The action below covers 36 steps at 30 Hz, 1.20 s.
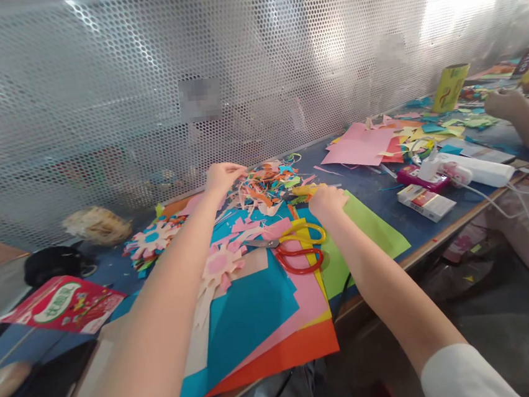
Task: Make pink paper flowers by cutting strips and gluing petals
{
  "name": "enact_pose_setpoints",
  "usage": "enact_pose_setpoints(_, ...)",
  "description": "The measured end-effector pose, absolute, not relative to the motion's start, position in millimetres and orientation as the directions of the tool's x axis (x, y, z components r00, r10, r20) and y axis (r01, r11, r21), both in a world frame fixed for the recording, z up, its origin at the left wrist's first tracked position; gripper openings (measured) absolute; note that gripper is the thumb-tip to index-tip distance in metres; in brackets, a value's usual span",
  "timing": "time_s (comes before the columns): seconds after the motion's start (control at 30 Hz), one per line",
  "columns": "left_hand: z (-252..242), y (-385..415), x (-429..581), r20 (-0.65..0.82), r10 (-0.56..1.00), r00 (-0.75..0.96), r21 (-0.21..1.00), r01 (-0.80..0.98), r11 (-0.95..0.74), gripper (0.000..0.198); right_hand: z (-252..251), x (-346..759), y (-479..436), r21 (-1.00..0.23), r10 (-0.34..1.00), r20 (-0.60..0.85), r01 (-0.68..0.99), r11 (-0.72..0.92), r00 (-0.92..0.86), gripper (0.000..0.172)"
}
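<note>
My left hand (226, 178) reaches to the back of the table, fingers pinched together at the edge of a heap of coloured paper scraps (267, 184). What it pinches, if anything, is too small to make out. My right hand (328, 205) is closed around a yellow glue gun (305, 190), whose front end points left at the scraps. Between my arms lie scissors (299, 245) with one yellow and one red handle loop. They rest on stacked coloured paper (251, 306), beside a pink paper flower (219, 264). Green paper (366, 238) lies under my right wrist.
More paper flowers (152, 237), a red snack bag (64, 304) and a black pouch (56, 265) are at left. To the right are a power strip (481, 168), a small box (426, 201) and a yellow can (451, 88). Another person's hand (508, 103) works there. A perforated metal panel (241, 51) stands behind.
</note>
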State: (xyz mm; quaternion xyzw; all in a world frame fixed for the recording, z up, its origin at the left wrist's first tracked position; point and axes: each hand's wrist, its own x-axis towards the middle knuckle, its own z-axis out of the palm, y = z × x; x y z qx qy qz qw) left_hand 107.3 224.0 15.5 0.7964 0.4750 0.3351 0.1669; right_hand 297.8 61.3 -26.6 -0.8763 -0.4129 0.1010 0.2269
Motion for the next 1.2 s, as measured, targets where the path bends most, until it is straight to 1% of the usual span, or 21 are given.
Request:
enact_pose_setpoints(0.03, 17, 223, 104, 0.399, 0.874, 0.279, 0.574, 0.667, -0.475, 0.031, -26, 297, 60, -0.461, 0.767, 0.041, 0.693, -0.554, 0.640, 0.037)
enact_pose_setpoints(0.07, 19, 221, 100, 0.431, 0.869, 0.244, 0.538, 0.703, -0.464, 0.031, -25, 297, 59, -0.447, 0.769, 0.079, 0.712, -0.541, 0.634, 0.037)
enact_pose_setpoints(0.1, 21, 220, 95, 0.467, 0.853, 0.233, 0.476, 0.747, -0.465, 0.031, -25, 296, 58, -0.438, 0.773, 0.118, 0.732, -0.523, 0.623, 0.037)
enact_pose_setpoints(0.17, 24, 218, 86, 0.499, 0.812, 0.301, 0.320, 0.807, -0.496, 0.038, -24, 294, 56, -0.426, 0.781, 0.182, 0.764, -0.484, 0.597, 0.036)
enact_pose_setpoints(0.2, 26, 217, 82, 0.474, 0.801, 0.365, 0.263, 0.810, -0.525, 0.044, -24, 293, 56, -0.424, 0.785, 0.204, 0.775, -0.469, 0.586, 0.036)
enact_pose_setpoints(0.23, 28, 214, 79, 0.427, 0.798, 0.426, 0.233, 0.800, -0.552, 0.046, -24, 292, 56, -0.421, 0.787, 0.222, 0.784, -0.455, 0.576, 0.036)
enact_pose_setpoints(0.27, 29, 211, 76, 0.379, 0.798, 0.468, 0.228, 0.789, -0.571, 0.042, -24, 292, 56, -0.418, 0.789, 0.239, 0.793, -0.442, 0.566, 0.035)
enact_pose_setpoints(0.33, 31, 200, 71, 0.350, 0.810, 0.470, 0.280, 0.773, -0.569, 0.030, -24, 292, 57, -0.412, 0.797, 0.282, 0.818, -0.402, 0.534, 0.034)
enact_pose_setpoints(0.37, 32, 191, 70, 0.390, 0.813, 0.432, 0.323, 0.763, -0.561, 0.028, -24, 292, 57, -0.408, 0.805, 0.309, 0.835, -0.368, 0.506, 0.034)
enact_pose_setpoints(0.43, 30, 170, 67, 0.470, 0.812, 0.347, 0.455, 0.693, -0.559, 0.029, -22, 292, 59, -0.397, 0.829, 0.357, 0.874, -0.281, 0.429, 0.032)
enact_pose_setpoints(0.5, 26, 144, 63, 0.472, 0.830, 0.299, 0.609, 0.570, -0.552, 0.031, -20, 290, 59, -0.384, 0.858, 0.390, 0.906, -0.179, 0.335, 0.029)
enact_pose_setpoints(0.57, 19, 118, 58, 0.458, 0.856, 0.241, 0.686, 0.517, -0.512, 0.030, -17, 286, 57, -0.362, 0.880, 0.411, 0.929, -0.083, 0.239, 0.028)
enact_pose_setpoints(0.6, 15, 105, 56, 0.438, 0.869, 0.231, 0.714, 0.497, -0.492, 0.029, -15, 282, 55, -0.348, 0.889, 0.422, 0.937, -0.023, 0.179, 0.028)
enact_pose_setpoints(0.67, 6, 81, 52, 0.391, 0.888, 0.240, 0.789, 0.409, -0.458, 0.025, -13, 271, 49, -0.341, 0.888, 0.459, 0.929, 0.146, 0.029, 0.028)
enact_pose_setpoints(0.73, -4, 62, 49, 0.345, 0.910, 0.231, 0.867, 0.291, -0.403, 0.024, -12, 256, 40, -0.366, 0.846, 0.518, 0.862, 0.350, -0.124, 0.029)
enact_pose_setpoints(0.8, -13, 48, 45, 0.267, 0.939, 0.218, 0.940, 0.156, -0.304, 0.028, -11, 238, 32, -0.402, 0.787, 0.579, 0.763, 0.505, -0.216, 0.028)
enact_pose_setpoints(0.87, -19, 38, 41, 0.213, 0.947, 0.241, 0.970, 0.062, -0.235, 0.031, -9, 220, 26, -0.410, 0.746, 0.606, 0.696, 0.590, -0.275, 0.025)
enact_pose_setpoints(0.97, -23, 29, 32, 0.224, 0.931, 0.287, 0.970, 0.023, -0.240, 0.034, -10, 201, 22, -0.336, 0.668, 0.641, 0.644, 0.687, -0.378, 0.022)
enact_pose_setpoints(1.03, -22, 24, 26, 0.275, 0.921, 0.275, 0.949, 0.073, -0.305, 0.034, -12, 196, 19, -0.253, 0.592, 0.694, 0.630, 0.734, -0.410, 0.022)
enact_pose_setpoints(1.1, -21, 20, 23, 0.343, 0.896, 0.280, 0.903, 0.166, -0.397, 0.034, -15, 198, 15, -0.161, 0.515, 0.740, 0.631, 0.759, -0.432, 0.022)
enact_pose_setpoints(1.2, -19, 14, 22, 0.389, 0.837, 0.383, 0.818, 0.275, -0.506, 0.034, -17, 205, 6, 0.004, 0.406, 0.757, 0.625, 0.780, -0.512, 0.021)
